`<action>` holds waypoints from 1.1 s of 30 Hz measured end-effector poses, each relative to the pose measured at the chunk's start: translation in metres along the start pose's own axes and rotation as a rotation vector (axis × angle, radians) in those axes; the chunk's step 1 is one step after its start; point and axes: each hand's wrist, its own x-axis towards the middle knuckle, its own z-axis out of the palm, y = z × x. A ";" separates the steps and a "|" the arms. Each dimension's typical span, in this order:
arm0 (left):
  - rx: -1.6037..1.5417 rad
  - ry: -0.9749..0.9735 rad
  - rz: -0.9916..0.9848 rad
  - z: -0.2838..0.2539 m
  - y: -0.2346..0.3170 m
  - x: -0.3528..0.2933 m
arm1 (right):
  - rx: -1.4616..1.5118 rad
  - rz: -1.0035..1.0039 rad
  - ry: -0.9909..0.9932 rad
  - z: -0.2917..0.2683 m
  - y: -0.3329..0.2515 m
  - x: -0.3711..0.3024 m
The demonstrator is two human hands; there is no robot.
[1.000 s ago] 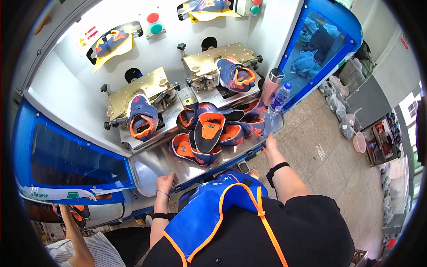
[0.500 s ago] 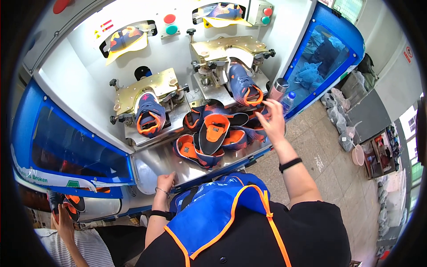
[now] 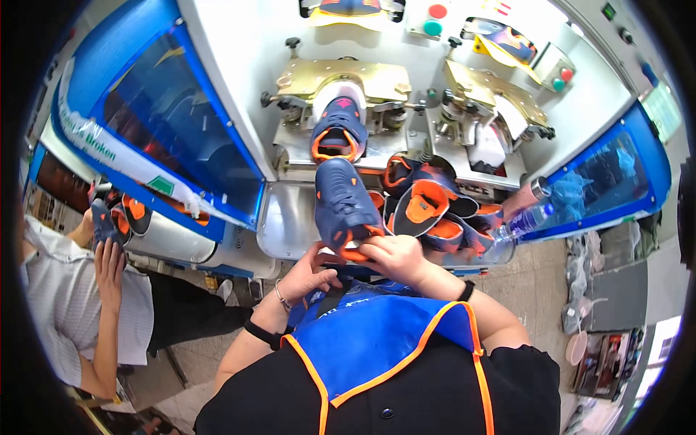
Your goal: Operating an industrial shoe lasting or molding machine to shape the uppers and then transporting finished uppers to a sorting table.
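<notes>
A navy sneaker (image 3: 342,204) with an orange lining is in front of me, toe away and heel toward my body. My right hand (image 3: 400,257) is closed on the right side of its heel opening. My left hand (image 3: 308,281) is at the left edge of the heel, its fingers curled against it and partly hidden. Beyond, another navy sneaker (image 3: 339,130) sits in the left brass-plated clamp fixture (image 3: 377,80). A pile of orange-lined sneakers (image 3: 435,232) lies to the right of the held one. No sneaker is in the right clamp fixture (image 3: 487,90).
A pink flask (image 3: 528,194) and a plastic bottle (image 3: 529,220) stand at the right end of the metal tray (image 3: 284,228). Blue-framed window panels (image 3: 181,109) flank the machine. Red and green buttons (image 3: 433,22) are on its back wall. At left, a co-worker's hands (image 3: 109,264) hold another shoe.
The sneaker from the right fixture is now in my hands, close to my body. My left hand has risen from the tray edge to the shoe. The view has turned left.
</notes>
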 end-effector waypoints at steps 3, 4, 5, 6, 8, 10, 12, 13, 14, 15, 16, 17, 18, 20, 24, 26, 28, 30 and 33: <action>-0.165 0.207 0.020 -0.003 -0.009 -0.005 | 0.024 -0.045 -0.107 0.049 -0.008 0.025; -0.268 0.333 0.003 -0.006 -0.013 -0.004 | 0.013 -0.055 -0.132 0.064 -0.012 0.031; -0.235 0.464 0.003 -0.007 -0.011 -0.002 | 0.021 -0.062 -0.135 0.073 -0.016 0.037; -0.240 0.474 0.002 -0.014 -0.012 -0.001 | 0.050 -0.039 -0.158 0.081 -0.019 0.043; -0.312 0.531 0.031 -0.029 -0.017 0.001 | 0.088 -0.026 -0.189 0.088 -0.023 0.053; -0.325 0.595 0.054 -0.039 -0.025 -0.004 | 0.300 -0.122 -0.107 0.086 -0.025 0.061; -0.437 0.615 -0.016 -0.051 -0.034 -0.012 | 0.329 -0.142 0.023 0.073 -0.013 0.076; -0.426 0.656 -0.044 -0.056 -0.037 -0.014 | 0.210 -0.100 0.168 0.076 0.003 0.084; -0.459 0.659 -0.049 -0.061 -0.041 -0.015 | 0.063 0.001 0.293 0.069 0.013 0.098; -0.507 0.673 -0.068 -0.066 -0.045 -0.014 | -0.029 0.234 0.234 0.066 0.018 0.106; -0.553 0.684 -0.085 -0.071 -0.048 -0.012 | -0.004 0.442 0.184 0.060 0.023 0.118; -0.575 0.665 -0.083 -0.076 -0.047 -0.010 | -0.072 0.436 0.166 0.061 0.035 0.123; -0.578 0.668 -0.083 -0.079 -0.046 -0.008 | -0.120 0.455 0.027 0.064 0.047 0.125; -0.668 0.662 -0.097 -0.084 -0.046 -0.003 | -0.085 0.474 0.054 0.062 0.052 0.122; -0.750 0.674 -0.056 -0.094 -0.054 0.008 | -0.010 0.611 0.148 0.040 0.041 0.116; -0.668 0.719 -0.011 -0.097 -0.056 0.006 | -0.052 0.465 0.186 0.038 0.030 0.104; -0.473 0.712 0.011 -0.095 -0.049 -0.003 | -0.003 0.468 0.118 0.031 0.020 0.093; -0.172 0.980 -0.165 -0.063 -0.013 -0.018 | 0.068 0.408 0.164 0.022 0.012 0.083; 0.101 1.014 -0.110 -0.060 -0.024 -0.022 | 0.004 0.290 0.243 -0.004 0.011 0.066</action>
